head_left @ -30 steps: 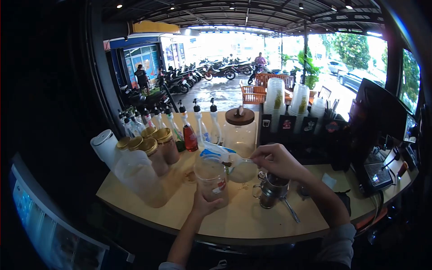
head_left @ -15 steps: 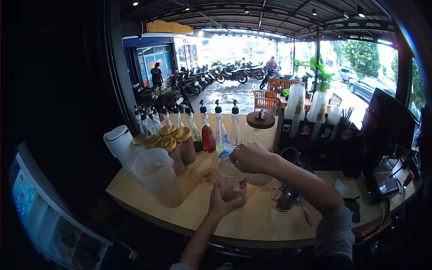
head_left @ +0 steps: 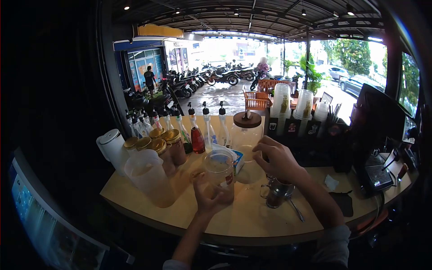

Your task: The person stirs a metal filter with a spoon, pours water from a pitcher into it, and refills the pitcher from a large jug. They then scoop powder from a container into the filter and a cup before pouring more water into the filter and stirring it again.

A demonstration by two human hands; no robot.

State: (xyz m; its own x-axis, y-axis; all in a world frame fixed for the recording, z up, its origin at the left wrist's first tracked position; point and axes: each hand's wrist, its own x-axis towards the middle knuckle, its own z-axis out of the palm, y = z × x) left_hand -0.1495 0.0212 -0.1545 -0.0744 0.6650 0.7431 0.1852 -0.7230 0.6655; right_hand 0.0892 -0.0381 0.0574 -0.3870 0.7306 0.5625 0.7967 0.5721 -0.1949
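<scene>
On the counter (head_left: 252, 222), one large glass jar (head_left: 246, 137) stands under a wooden lid. One frosted pitcher (head_left: 146, 173) is in front of five gold-lidded jars (head_left: 177, 156); its contents are hard to distinguish. The clear cup (head_left: 219, 168) stands beside the left hand (head_left: 208, 200), whose fingers are spread and curved; its bottom contents are unclear. The right hand (head_left: 279, 159) bends its fingers; I cannot tell if they pinch anything. It partly covers one small mug (head_left: 276, 198), dark inside. The cup hides part of one blue packet (head_left: 238, 163). One spoon (head_left: 297, 210) lies near the mug.
</scene>
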